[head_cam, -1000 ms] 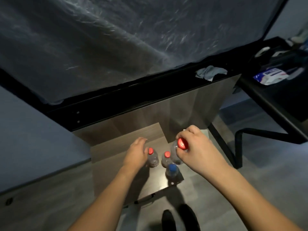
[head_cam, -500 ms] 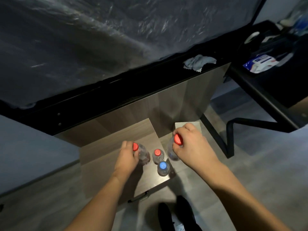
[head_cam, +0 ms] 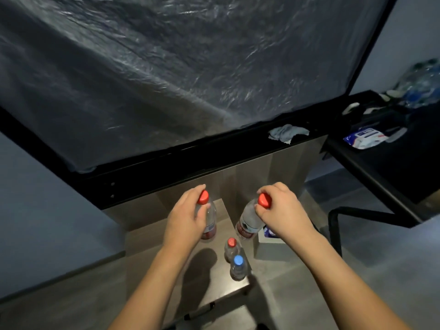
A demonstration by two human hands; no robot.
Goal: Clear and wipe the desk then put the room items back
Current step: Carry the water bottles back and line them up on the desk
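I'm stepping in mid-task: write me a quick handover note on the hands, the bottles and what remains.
Left hand grips a red-capped bottle by the neck, lifted.
Right hand grips a second red-capped bottle at its cap, tilted.
On the low stool: a small red-capped bottle and a blue-capped bottle, upright.
A cloth lies on the black ledge.
Left: place both held bottles, fetch the other two.
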